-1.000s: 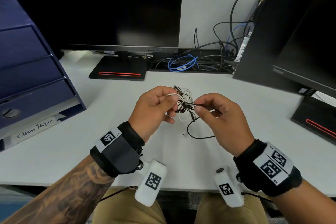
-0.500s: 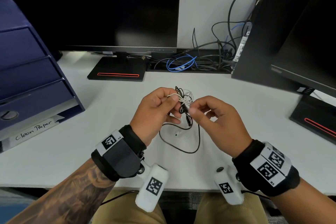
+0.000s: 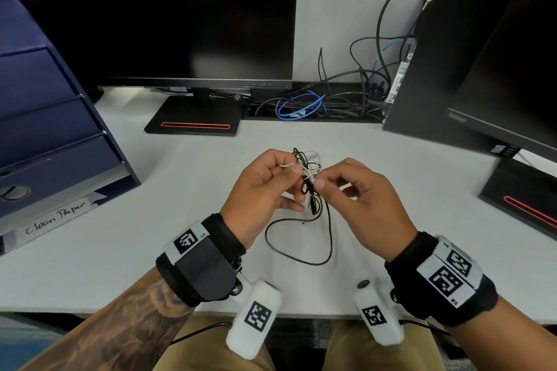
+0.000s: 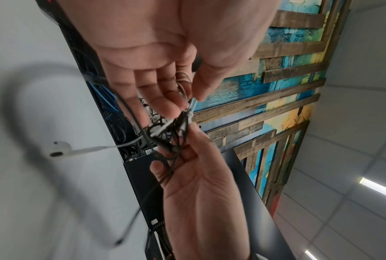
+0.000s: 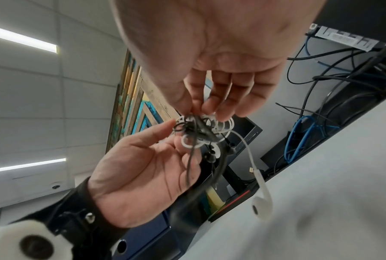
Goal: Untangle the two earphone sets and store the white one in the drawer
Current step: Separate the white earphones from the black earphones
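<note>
A knot of white and black earphone cords (image 3: 308, 172) hangs above the desk between both hands. My left hand (image 3: 290, 172) pinches the knot's left side, thumb on a white strand. My right hand (image 3: 320, 183) pinches its right side with thumb and forefinger. A long black cord loop (image 3: 301, 259) trails from the knot down onto the desk. In the wrist views a white earbud (image 4: 58, 149) (image 5: 262, 205) dangles free below the knot (image 5: 200, 130). The dark blue drawer unit (image 3: 45, 129) stands at the far left with its drawers closed.
A black monitor (image 3: 168, 15) on a red-striped base (image 3: 196, 122) stands behind the hands. A second monitor (image 3: 506, 69) is at the right. Loose cables (image 3: 316, 105) fill a tray at the back. A paper labelled "Clean Paper" (image 3: 57, 217) lies under the drawer unit.
My right hand has moved in from pulling a black strand sideways to pinching the knot close to the left hand. The black cord loop now hangs longer, down onto the desk.
</note>
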{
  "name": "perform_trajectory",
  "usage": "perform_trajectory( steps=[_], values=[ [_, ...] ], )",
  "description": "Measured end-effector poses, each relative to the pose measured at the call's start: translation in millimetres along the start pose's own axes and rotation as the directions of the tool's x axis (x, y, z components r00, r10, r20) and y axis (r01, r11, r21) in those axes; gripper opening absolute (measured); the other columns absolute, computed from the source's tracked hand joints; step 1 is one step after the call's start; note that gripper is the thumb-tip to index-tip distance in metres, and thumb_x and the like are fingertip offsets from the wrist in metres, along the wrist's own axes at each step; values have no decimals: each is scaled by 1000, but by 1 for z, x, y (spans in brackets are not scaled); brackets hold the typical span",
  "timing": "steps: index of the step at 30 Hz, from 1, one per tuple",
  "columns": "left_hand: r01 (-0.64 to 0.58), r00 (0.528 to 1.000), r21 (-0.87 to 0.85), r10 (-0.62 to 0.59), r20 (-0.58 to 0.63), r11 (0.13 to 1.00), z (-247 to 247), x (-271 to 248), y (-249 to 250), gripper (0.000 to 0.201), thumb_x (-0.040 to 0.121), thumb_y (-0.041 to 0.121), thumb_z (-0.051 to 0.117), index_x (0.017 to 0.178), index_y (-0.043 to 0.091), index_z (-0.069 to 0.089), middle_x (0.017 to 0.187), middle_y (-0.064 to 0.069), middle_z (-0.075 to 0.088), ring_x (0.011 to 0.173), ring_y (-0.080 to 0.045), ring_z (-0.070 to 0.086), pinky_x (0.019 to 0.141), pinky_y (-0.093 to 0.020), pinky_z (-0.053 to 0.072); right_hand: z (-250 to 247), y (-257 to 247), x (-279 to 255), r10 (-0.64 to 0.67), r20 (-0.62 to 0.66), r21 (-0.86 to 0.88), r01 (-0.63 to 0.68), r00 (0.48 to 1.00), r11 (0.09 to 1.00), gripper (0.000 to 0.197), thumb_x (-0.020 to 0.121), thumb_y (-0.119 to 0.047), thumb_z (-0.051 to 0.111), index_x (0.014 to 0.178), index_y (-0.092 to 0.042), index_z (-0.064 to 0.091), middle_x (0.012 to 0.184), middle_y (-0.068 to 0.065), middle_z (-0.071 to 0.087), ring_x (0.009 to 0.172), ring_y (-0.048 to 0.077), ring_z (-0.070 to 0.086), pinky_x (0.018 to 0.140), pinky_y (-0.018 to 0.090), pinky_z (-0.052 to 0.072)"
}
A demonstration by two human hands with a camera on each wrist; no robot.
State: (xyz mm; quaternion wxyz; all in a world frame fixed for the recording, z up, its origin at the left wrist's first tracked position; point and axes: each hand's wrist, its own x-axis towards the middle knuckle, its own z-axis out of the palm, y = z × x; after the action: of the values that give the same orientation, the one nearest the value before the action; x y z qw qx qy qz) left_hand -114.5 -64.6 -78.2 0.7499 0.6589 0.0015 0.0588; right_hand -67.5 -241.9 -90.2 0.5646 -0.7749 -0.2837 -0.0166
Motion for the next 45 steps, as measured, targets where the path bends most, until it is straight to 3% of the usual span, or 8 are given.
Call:
perform_trajectory(
  steps=[5, 7, 12, 19, 27, 35, 38, 45],
  values=[
    [-95, 986, 257, 126, -107, 962, -5, 4, -2, 11, 96, 7, 59, 92, 14, 66, 65, 0, 56, 59, -13, 52, 61, -35, 50, -6, -4, 5, 67, -67, 137, -57, 995, 989, 12, 99, -6, 58, 90, -10, 64, 82, 2, 71, 79, 6, 71, 71, 16, 49],
    [-167, 968, 395, 226, -108, 903, -7, 4, -6, 10, 92, 14, 67, 99, 21, 67, 73, 2, 49, 65, -11, 46, 65, -29, 45, -7, -4, 6, 70, -60, 158, -60, 996, 986, 11, 99, -7, 60, 91, -13, 64, 81, -1, 72, 84, 12, 73, 80, 29, 57],
    [-263, 957, 588, 286, 55, 765, -5, 1, -12, 52, 82, 31, 79, 128, 37, 56, 127, 14, 49, 119, -5, 49, 97, -13, 37, -3, -3, 2, 5, 13, 93, -6, 1000, 996, 16, 101, -10, 59, 102, -22, 70, 92, 1, 74, 93, 20, 73, 88, 50, 56],
    [-195, 980, 612, 175, 94, 767, -14, 5, -20, 17, 87, 10, 71, 89, 27, 72, 92, 12, 69, 90, -4, 62, 78, -5, 39, -15, -6, 11, -10, -99, 116, 22, 995, 993, 15, 101, -11, 57, 99, -22, 67, 87, -7, 71, 87, 9, 69, 74, 25, 51],
    [-170, 983, 673, 76, 167, 720, -13, 3, -31, 36, 85, 32, 76, 119, 35, 65, 93, 11, 61, 91, -7, 58, 78, -9, 39, -22, -17, 14, 11, -84, 329, 17, 996, 944, 20, 103, 0, 49, 102, -10, 66, 89, 7, 73, 89, 29, 73, 74, 32, 57],
    [-221, 974, 694, 119, 193, 685, -4, 0, -27, 50, 80, 47, 77, 127, 41, 60, 130, 25, 42, 105, -1, 52, 82, -7, 38, -26, -35, 13, 35, 32, 557, -47, 999, 829, 14, 94, -9, 58, 106, -8, 66, 96, 12, 75, 97, 31, 74, 80, 33, 58],
    [-256, 966, 740, 175, 188, 622, -5, 0, -29, 31, 86, 37, 73, 117, 34, 68, 118, 21, 57, 113, -6, 47, 95, -18, 39, -25, -36, 13, 2, -7, 539, 2, 1000, 843, 16, 95, -6, 54, 106, -10, 66, 95, 10, 74, 96, 30, 73, 79, 32, 58],
    [-183, 980, 767, 173, 95, 615, -19, 6, -28, 16, 86, 36, 73, 101, 36, 69, 96, 20, 60, 98, -4, 50, 83, -15, 38, -45, -41, 24, 93, -260, 594, 83, 961, 800, 23, 102, 4, 44, 100, -11, 61, 85, 3, 68, 82, 20, 72, 72, 28, 56]
  ],
)
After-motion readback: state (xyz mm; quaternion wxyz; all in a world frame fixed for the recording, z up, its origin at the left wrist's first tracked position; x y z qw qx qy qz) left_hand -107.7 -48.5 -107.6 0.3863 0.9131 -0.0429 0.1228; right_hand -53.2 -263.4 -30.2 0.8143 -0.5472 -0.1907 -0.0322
